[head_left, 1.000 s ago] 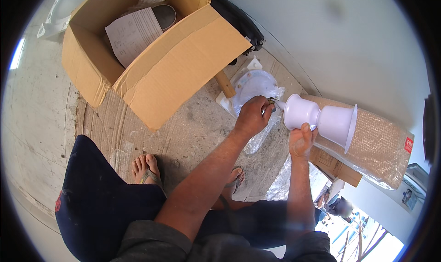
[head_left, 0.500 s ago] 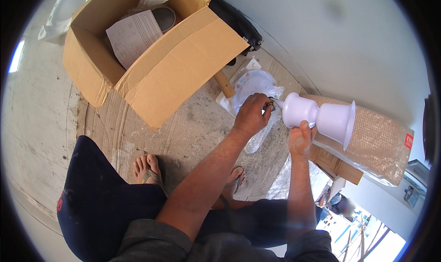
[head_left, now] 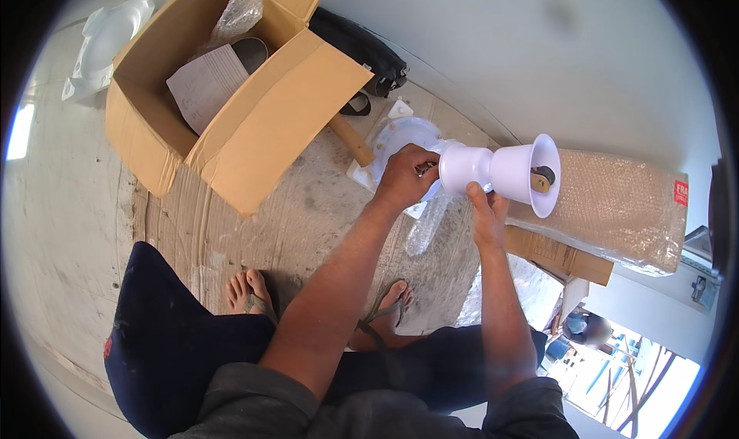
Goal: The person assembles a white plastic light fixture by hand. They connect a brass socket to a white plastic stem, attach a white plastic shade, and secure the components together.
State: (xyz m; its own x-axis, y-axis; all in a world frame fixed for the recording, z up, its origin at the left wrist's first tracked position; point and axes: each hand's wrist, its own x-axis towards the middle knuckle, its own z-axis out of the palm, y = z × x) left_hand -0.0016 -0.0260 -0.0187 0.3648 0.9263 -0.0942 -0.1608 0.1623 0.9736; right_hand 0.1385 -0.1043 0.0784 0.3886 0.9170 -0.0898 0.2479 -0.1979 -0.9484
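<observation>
Open brown carton [head_left: 254, 131] upper left; bubble-wrapped package [head_left: 616, 208] right.

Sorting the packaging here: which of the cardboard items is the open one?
The big cardboard box at upper left: its flaps stand open, with paper and plastic wrap inside. The long bubble-wrapped package and the flat carton under it stay closed.

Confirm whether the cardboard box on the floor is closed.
No: the cardboard box stands with its flaps open, a sheet of paper and a plastic wrap showing inside.

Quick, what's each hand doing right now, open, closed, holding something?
Left hand: closed at the narrow end of the white plastic fitting, pinching something small, cannot tell what.
Right hand: closed, holding the fitting from below.
</observation>
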